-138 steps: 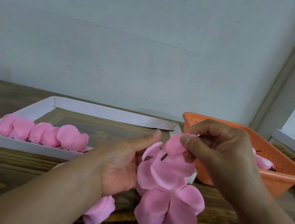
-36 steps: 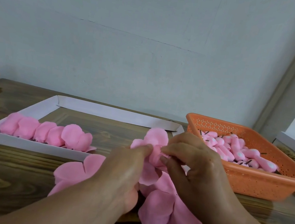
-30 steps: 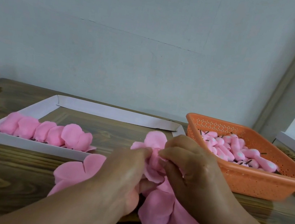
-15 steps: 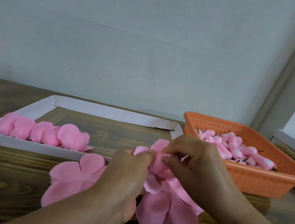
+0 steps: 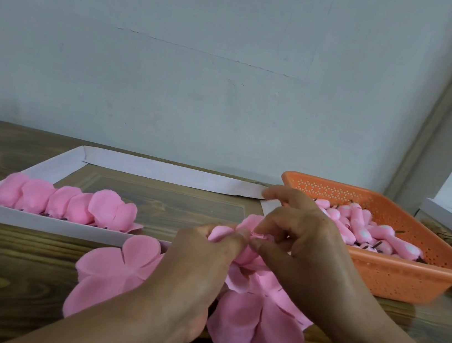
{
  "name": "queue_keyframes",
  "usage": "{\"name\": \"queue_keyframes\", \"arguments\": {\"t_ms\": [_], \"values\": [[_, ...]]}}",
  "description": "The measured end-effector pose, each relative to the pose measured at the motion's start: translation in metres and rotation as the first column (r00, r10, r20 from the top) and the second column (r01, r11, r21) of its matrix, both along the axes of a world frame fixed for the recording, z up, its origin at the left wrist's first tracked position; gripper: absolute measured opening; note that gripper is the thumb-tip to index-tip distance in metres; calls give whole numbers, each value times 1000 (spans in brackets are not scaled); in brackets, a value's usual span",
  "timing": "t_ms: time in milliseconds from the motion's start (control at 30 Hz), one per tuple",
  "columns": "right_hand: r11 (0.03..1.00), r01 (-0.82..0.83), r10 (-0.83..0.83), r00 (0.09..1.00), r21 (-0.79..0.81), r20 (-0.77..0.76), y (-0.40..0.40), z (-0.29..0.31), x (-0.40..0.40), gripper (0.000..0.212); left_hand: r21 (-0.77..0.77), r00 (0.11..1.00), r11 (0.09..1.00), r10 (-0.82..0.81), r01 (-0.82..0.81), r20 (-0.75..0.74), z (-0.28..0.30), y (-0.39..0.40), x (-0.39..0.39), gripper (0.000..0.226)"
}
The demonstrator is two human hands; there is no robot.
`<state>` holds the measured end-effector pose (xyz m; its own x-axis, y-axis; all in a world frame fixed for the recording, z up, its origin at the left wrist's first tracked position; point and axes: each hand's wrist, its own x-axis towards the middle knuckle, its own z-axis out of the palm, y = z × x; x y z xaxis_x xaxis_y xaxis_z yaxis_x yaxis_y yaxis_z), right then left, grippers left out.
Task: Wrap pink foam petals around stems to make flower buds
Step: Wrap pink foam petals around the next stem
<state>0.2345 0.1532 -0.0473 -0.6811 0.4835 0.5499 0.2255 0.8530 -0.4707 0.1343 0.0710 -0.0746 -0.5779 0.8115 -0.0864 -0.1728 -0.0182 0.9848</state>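
Note:
Low in the middle of the head view, my left hand [image 5: 199,269] and my right hand [image 5: 298,248] meet over a pink foam bud [image 5: 260,237]. Both pinch the bud's petals between thumb and fingertips. Its stem is hidden by my fingers. Flat pink petal sheets [image 5: 115,269] lie on the wooden table under my hands, with more petal sheets [image 5: 258,324] spread below my right wrist.
A shallow white cardboard tray [image 5: 37,222] at the left holds a row of wrapped pink buds [image 5: 66,204]. An orange perforated basket [image 5: 395,279] at the right holds several pink-tipped stems [image 5: 356,227]. A white box edge [image 5: 450,220] sits at far right. The wall stands close behind.
Both hands stayed together on the bud and have turned it slightly. The petals are gathered tighter around it than a second ago. The view shifted a little.

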Motion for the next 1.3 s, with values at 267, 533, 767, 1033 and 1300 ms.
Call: {"name": "queue_keyframes", "arguments": {"t_ms": [267, 533, 767, 1033, 1300], "values": [[997, 17, -18, 1000, -74, -15, -1, 1, 2, 18, 30, 999, 999, 24, -23, -27, -1, 2, -1, 28], [996, 81, -81, 997, -43, 4, 1, 1, 0, 30, 19, 1000, 1000, 22, -22, -3, -6, 5, -2, 25], [999, 8, -2, 994, -53, 108, 8, 7, 5, 11, 46, 998, 997, -57, 56, 24, -7, 3, -2, 19], [985, 97, -116, 984, -144, -132, 16, -3, 2, 20, 54, 999, 998, -38, 38, 6, 0, 3, -5, 26], [993, 116, -114, 990, 25, -81, 10, -9, -2, 12, 15, 991, 998, 67, -69, 120, 0, 6, -4, 32]]}}
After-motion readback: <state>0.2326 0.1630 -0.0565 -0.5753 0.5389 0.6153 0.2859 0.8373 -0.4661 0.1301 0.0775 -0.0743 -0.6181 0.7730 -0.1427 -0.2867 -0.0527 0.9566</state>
